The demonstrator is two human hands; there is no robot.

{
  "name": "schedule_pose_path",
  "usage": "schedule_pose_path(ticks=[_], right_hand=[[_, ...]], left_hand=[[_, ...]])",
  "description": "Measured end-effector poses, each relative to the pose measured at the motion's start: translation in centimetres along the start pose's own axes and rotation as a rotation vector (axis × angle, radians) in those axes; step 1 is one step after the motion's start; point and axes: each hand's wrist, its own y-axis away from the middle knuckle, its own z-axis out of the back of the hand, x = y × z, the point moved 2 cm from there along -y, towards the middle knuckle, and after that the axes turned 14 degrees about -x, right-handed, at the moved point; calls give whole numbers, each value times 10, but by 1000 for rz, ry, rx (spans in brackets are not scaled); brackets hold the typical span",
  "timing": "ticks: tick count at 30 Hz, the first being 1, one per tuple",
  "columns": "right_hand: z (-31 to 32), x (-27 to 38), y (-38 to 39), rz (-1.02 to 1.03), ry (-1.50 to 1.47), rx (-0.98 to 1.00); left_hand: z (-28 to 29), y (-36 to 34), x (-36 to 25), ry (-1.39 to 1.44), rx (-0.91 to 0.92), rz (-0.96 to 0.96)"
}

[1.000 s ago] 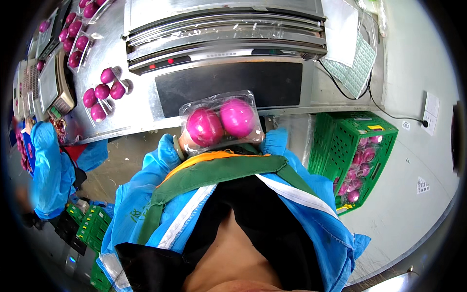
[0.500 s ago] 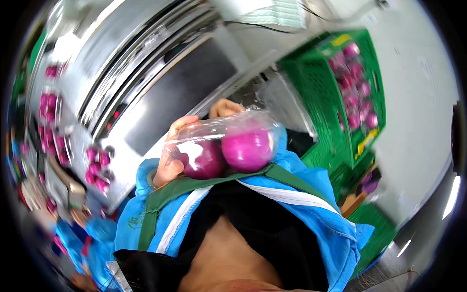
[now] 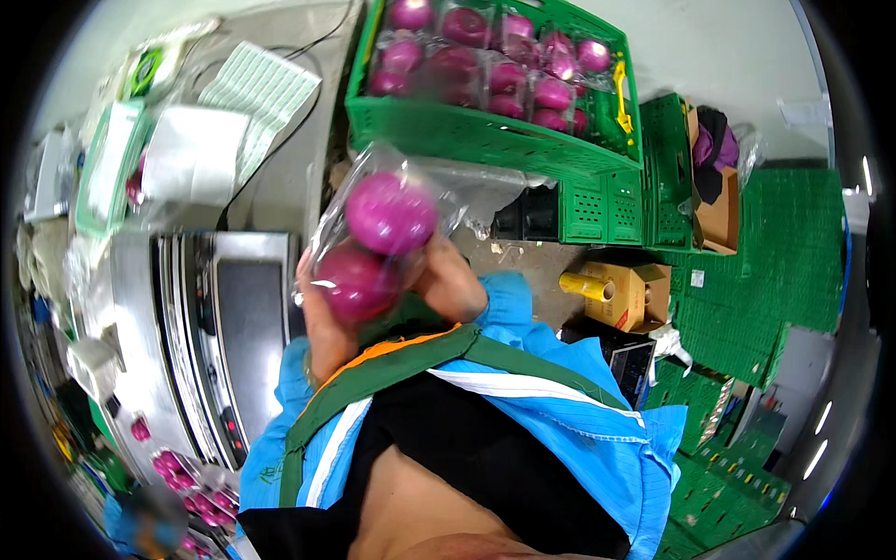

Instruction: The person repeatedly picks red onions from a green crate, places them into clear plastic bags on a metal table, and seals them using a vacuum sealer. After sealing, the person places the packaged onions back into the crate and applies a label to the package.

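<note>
"Grey bench (image 3: 289, 191) at left, green crate (image 3: 495, 140) ahead. Where's the pack (image 3: 378, 245)?"

"Between the hands, just short of the crate, two purple onions (image 3: 390, 213) inside."

"And the grip?"

"Both grasp it: left hand (image 3: 329, 327) on its left side, right hand (image 3: 453, 280) on its right. Similar packs (image 3: 507, 82) lie in the crate."

A yellow roll (image 3: 584, 286) apparently juts from a cardboard box (image 3: 629, 294); white paper (image 3: 194, 154) adjoins a checked sheet (image 3: 263, 98).
</note>
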Motion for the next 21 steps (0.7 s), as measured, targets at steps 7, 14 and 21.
schedule_pose_path(ticks=[7,14,21], right_hand=[[128,244,-55,472,42,-433],[296,387,-115,492,661,-807],[366,374,-162,318,1066,-950]], left_hand=[[-235,-73,61,-366,823,-241],[-416,-176,178,-1265,909,-1181],[-434,-208,204,-1459,920,-1155]])
